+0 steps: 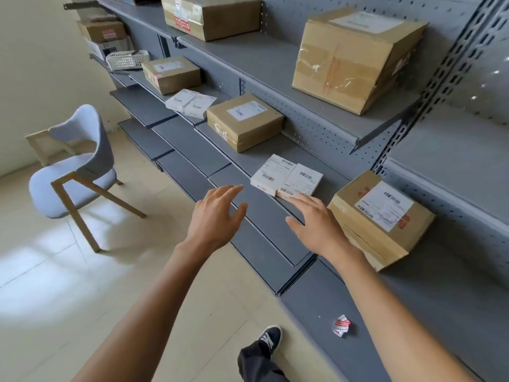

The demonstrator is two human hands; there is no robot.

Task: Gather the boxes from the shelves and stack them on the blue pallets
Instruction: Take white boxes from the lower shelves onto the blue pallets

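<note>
Reaching toward the shelf, both hands are held out with nothing in them. The fingers of the left hand (217,213) are spread and a little bent, and the fingers of the right hand (316,224) are spread and nearly straight. They are likely held wide like this so that something can be taken from two sides at once — that is a guess from how they are set.

Just past the right fingertips, two flat white boxes (286,177) are laid side by side, touching each other, with bar-code labels on top. The right fingertips are just beside the near edge of the closer one; whether it is touched cannot be told. The left fingertips are near the boxes but apart from them.

Just beside the right hand, on its outer side, a brown box (382,216) with a white label and clear tape is seen — part of it is hidden by the wrist. Farther past the fingertips, another brown box (245,121) is set on the same grey shelf (261,210). A big brown box (355,59) is kept one shelf higher.

No blue pallets are seen here.
</note>
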